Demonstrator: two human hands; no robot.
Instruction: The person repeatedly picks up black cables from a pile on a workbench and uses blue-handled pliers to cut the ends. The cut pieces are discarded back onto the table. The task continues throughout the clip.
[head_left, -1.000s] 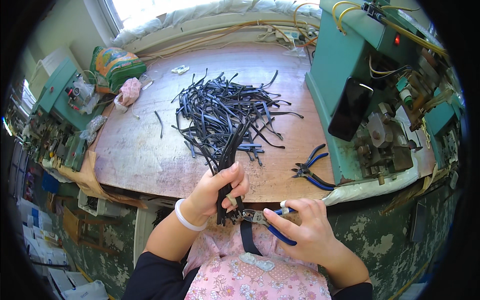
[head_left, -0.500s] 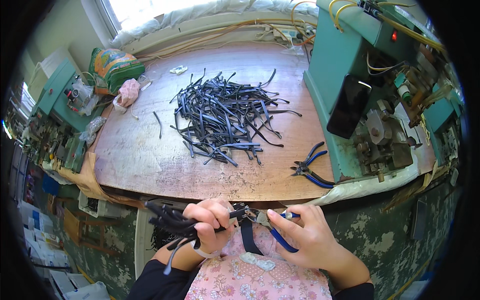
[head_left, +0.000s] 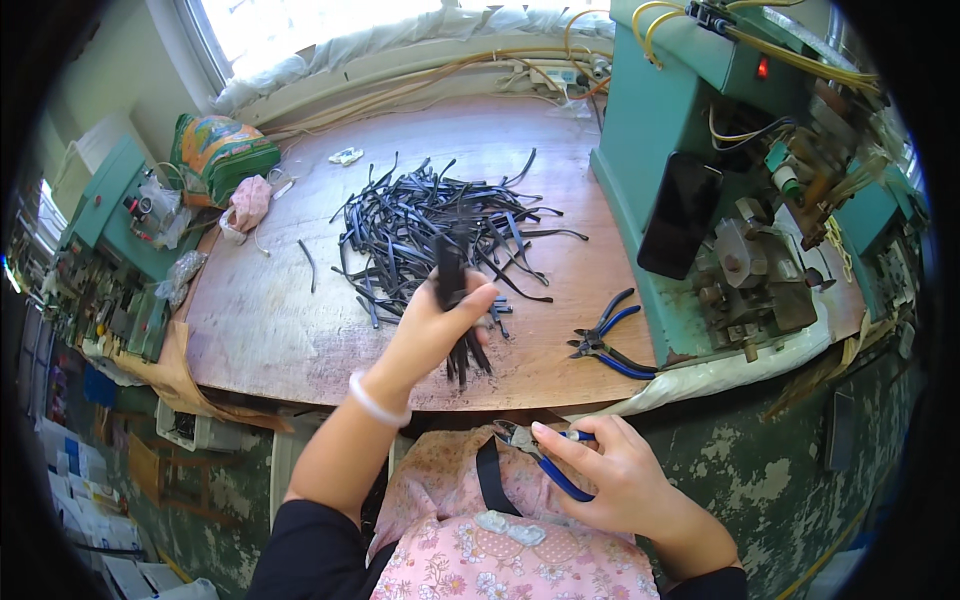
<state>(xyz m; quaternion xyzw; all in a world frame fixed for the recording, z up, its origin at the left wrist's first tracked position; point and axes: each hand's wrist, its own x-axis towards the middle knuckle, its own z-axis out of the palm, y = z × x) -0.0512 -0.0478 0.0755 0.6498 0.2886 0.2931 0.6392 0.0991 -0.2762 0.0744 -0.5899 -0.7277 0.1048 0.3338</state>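
Left hand (head_left: 430,325) is out over the wooden bench (head_left: 260,320), fingers curled tight around a bundle of black strips (head_left: 455,300); the bundle stands roughly upright in the fist, top ends poking above the fingers, lower ends fanning out below the palm toward the bench edge. Just beyond the fingertips, touching or nearly so, lies the loose pile of black strips (head_left: 440,215). A white bracelet (head_left: 375,400) sits on that wrist. Right hand (head_left: 610,480) is low over the lap, fingers wrapped round blue-handled cutters (head_left: 545,460), index finger laid along the top; cannot tell how far the cutter's own tips are apart. A second pair of blue-handled pliers (head_left: 605,340) lies on the bench, up and away from the right fingers, near the green machine (head_left: 700,180). Strips look light, thin, flexible and a bit springy, probably smooth, so they would likely splay or slip out singly; judged best gripped mid-length as a tight bunch, as the left fingers do now. Floral apron (head_left: 500,555) below both hands.
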